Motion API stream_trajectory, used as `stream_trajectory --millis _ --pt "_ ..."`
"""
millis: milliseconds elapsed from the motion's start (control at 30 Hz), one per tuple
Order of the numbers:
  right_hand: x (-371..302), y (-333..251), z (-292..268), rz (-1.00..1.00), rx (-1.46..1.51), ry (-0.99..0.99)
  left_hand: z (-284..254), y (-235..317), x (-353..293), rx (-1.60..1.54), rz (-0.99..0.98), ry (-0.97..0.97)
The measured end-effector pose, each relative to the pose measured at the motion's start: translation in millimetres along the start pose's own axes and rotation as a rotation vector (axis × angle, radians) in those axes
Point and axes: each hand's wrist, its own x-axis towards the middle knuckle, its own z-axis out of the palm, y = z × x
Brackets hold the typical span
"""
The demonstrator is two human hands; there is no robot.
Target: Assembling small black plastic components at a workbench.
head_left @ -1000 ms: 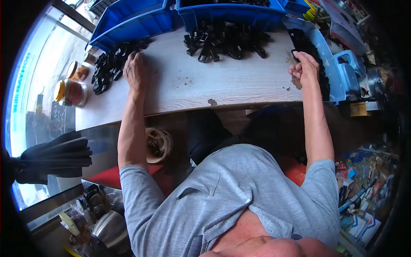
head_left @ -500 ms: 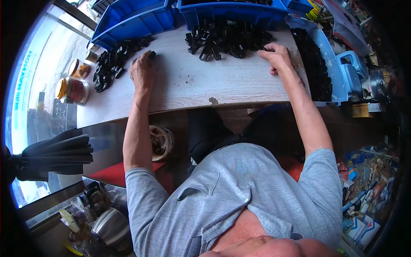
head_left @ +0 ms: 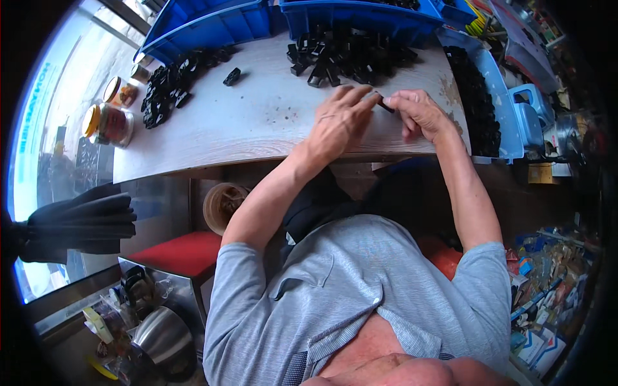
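Observation:
My right hand (head_left: 420, 117) pinches a small black plastic part (head_left: 385, 104) between thumb and fingers, just above the near right side of the table. Close beside it, on the left, is my left hand (head_left: 341, 121), its fingers bent and reaching toward the same part. Its thumb is hidden and its fingertips are blurred, so its grip is unclear. Beyond both hands lies a heap of black plastic parts (head_left: 347, 56). A single black piece (head_left: 232, 76) rests apart on the table, near a second, looser heap of black pieces (head_left: 168, 87) at the left.
Blue bins (head_left: 212, 29) line the far edge of the wooden table (head_left: 257, 128). A light blue tub (head_left: 492, 87) full of black parts stands at the right. Jars (head_left: 108, 123) sit by the left edge. Below the table is a round bucket (head_left: 215, 209).
My left hand has let go of the black piece at the left and swung right, beside my right hand. My right hand has drawn back from the heap with a part.

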Motion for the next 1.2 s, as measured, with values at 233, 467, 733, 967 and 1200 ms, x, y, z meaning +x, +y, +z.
stream_trajectory --millis 233,467,733,967,1200 --pt "0.2 -4.9 12.6 0.035 -0.100 0.039 13.2 -7.4 4.5 0.020 -0.045 -0.030" --pt "10.4 1.2 22.3 0.065 -0.143 0.131 -1.2 -11.0 -5.3 0.115 -0.128 -0.009" --pt "5.4 -4.4 37.3 -0.022 -0.115 0.191 -7.0 -17.6 1.5 0.106 -0.266 -0.118" --pt "5.6 -9.3 39.7 -0.073 -0.270 0.119 -73.0 -93.1 -23.9 0.506 -0.353 0.331" --pt "8.7 -5.9 39.8 -0.069 -0.273 0.133 -98.3 -145.2 -50.6 0.615 -0.546 0.060"
